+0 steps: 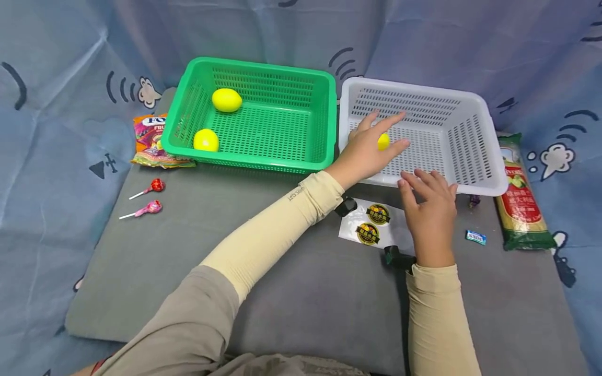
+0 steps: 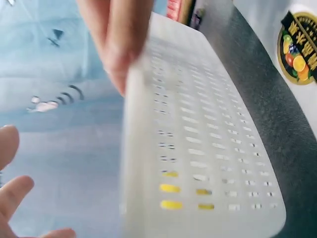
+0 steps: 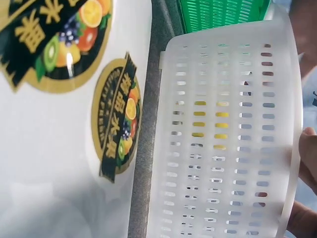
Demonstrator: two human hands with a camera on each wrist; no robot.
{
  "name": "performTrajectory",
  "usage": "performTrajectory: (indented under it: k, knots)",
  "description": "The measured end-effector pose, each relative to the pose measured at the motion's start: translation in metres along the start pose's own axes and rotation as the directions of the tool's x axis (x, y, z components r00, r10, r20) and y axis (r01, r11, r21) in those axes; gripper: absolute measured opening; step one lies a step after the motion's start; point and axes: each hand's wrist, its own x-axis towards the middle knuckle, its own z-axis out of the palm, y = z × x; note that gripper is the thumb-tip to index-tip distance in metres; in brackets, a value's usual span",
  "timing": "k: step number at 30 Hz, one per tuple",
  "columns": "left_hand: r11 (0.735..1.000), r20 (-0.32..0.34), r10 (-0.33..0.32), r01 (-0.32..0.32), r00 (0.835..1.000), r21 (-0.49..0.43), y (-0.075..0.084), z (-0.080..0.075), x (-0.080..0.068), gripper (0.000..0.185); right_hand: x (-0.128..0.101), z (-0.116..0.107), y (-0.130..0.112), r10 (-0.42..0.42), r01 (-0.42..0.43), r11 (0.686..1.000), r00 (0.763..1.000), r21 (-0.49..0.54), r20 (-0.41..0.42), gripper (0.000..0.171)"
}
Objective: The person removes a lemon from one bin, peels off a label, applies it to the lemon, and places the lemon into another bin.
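My left hand [image 1: 368, 154] reaches over the white basket [image 1: 418, 87] with fingers spread and nothing in its grasp. Partly hidden beneath that hand, a yellow lemon [image 1: 383, 141] lies in the basket's left part; it also shows as yellow patches through the slots in both wrist views. My right hand [image 1: 432, 219] is at the basket's front rim, its fingers [image 2: 124, 49] resting on the edge in the left wrist view. Beside the white basket stands a green basket [image 1: 263, 65], holding a yellow lemon [image 1: 227, 100] at the back and another yellow fruit [image 1: 206, 140] at front left.
Before the white basket lies a sheet with fruit stickers [image 1: 368, 233]. A small blue wrapped candy [image 1: 476, 237] and a red-green-gold bag [image 1: 522, 198] are at right. Left are a candy bag [image 1: 152, 141], a red lollipop [image 1: 157, 185] and a pink lollipop [image 1: 153, 207].
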Motion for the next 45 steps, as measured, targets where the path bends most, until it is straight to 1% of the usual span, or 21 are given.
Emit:
performTrajectory:
  k: [4,8,11,14,16,19,22,25,26,28,29,30,31,32,33,35,36,38,40,43,45]
  knots:
    - [0.986,-0.104,0.086,-0.099,0.991,-0.132,-0.007,-0.01,-0.034,0.044,0.003,0.002,0.0,-0.001,0.001,1.0,1.0,0.009,-0.006,0.027]
    - [0.941,-0.202,0.109,-0.166,0.973,-0.294,-0.029,-0.014,-0.082,0.019,0.008,-0.002,-0.001,0.038,-0.04,0.998,0.998,0.047,0.045,0.027]
    - [0.911,-0.224,0.078,-0.16,0.971,-0.379,-0.052,-0.016,-0.119,0.011,0.014,-0.009,-0.011,0.157,-0.162,0.986,0.983,0.048,0.096,0.034]
    - [0.91,-0.229,0.009,-0.103,0.973,-0.402,-0.075,-0.019,-0.155,0.01,0.021,-0.013,-0.033,0.222,-0.23,0.971,0.969,0.066,0.111,0.038]
    - [0.91,-0.235,-0.04,-0.062,0.971,-0.41,-0.088,-0.023,-0.175,0.011,0.027,-0.007,-0.056,0.17,-0.181,0.977,0.98,0.11,0.1,0.036]
    - [0.912,-0.272,-0.09,-0.031,0.958,-0.409,-0.102,-0.031,-0.192,0.012,0.03,0.018,-0.094,-0.018,-0.002,0.982,0.994,0.189,0.105,0.031]
    - [0.911,-0.318,-0.102,-0.04,0.943,-0.409,-0.11,-0.041,-0.2,0.013,0.026,0.052,-0.13,-0.15,0.116,0.974,0.974,0.192,0.17,0.034]
    - [0.928,-0.414,-0.06,-0.103,0.908,-0.359,-0.113,-0.059,-0.201,0.014,0.016,0.083,-0.152,-0.204,0.179,0.976,0.948,0.124,0.244,0.036]
    - [0.939,-0.465,-0.03,-0.135,0.885,-0.317,-0.114,-0.068,-0.199,0.014,0.014,0.089,-0.156,-0.197,0.176,0.979,0.944,0.1,0.265,0.036]
    - [0.967,-0.568,0.025,-0.164,0.823,-0.195,-0.114,-0.095,-0.191,0.015,0.01,0.098,-0.161,-0.178,0.167,0.984,0.943,0.06,0.28,0.035]
    - [0.983,-0.605,0.042,-0.142,0.795,-0.118,-0.114,-0.113,-0.184,0.016,0.01,0.1,-0.162,-0.171,0.164,0.985,0.946,0.051,0.276,0.034]
    - [0.995,-0.628,0.047,-0.093,0.777,-0.04,-0.115,-0.132,-0.176,0.018,0.009,0.102,-0.164,-0.165,0.158,0.986,0.949,0.048,0.27,0.033]
    - [0.999,-0.631,0.033,-0.021,0.775,0.025,-0.116,-0.151,-0.166,0.021,0.01,0.102,-0.163,-0.155,0.147,0.988,0.952,0.05,0.264,0.032]
    - [0.993,-0.612,-0.008,0.076,0.791,0.085,-0.117,-0.169,-0.156,0.025,0.01,0.102,-0.163,-0.149,0.139,0.989,0.954,0.054,0.262,0.032]
    - [0.973,-0.567,-0.064,0.176,0.821,0.146,-0.118,-0.186,-0.146,0.03,0.01,0.101,-0.163,-0.146,0.135,0.989,0.954,0.059,0.263,0.032]
    - [0.893,-0.405,-0.219,0.349,0.888,0.283,-0.125,-0.212,-0.125,0.039,0.01,0.1,-0.162,-0.137,0.123,0.99,0.953,0.066,0.27,0.032]
    - [0.848,-0.311,-0.295,0.398,0.903,0.35,-0.129,-0.221,-0.117,0.042,0.01,0.1,-0.162,-0.131,0.117,0.991,0.952,0.068,0.275,0.032]
    - [0.782,-0.135,-0.422,0.436,0.896,0.445,-0.138,-0.232,-0.103,0.047,0.009,0.1,-0.162,-0.125,0.109,0.992,0.952,0.071,0.279,0.032]
    - [0.762,-0.005,-0.499,0.441,0.867,0.475,-0.146,-0.236,-0.093,0.051,0.009,0.1,-0.162,-0.121,0.105,0.992,0.953,0.071,0.279,0.032]
    - [0.763,0.052,-0.537,0.458,0.842,0.456,-0.153,-0.236,-0.086,0.052,0.01,0.1,-0.163,-0.126,0.111,0.991,0.953,0.069,0.274,0.031]
    - [0.777,0.051,-0.529,0.459,0.847,0.431,-0.156,-0.233,-0.084,0.054,0.01,0.1,-0.163,-0.122,0.108,0.992,0.953,0.065,0.278,0.031]
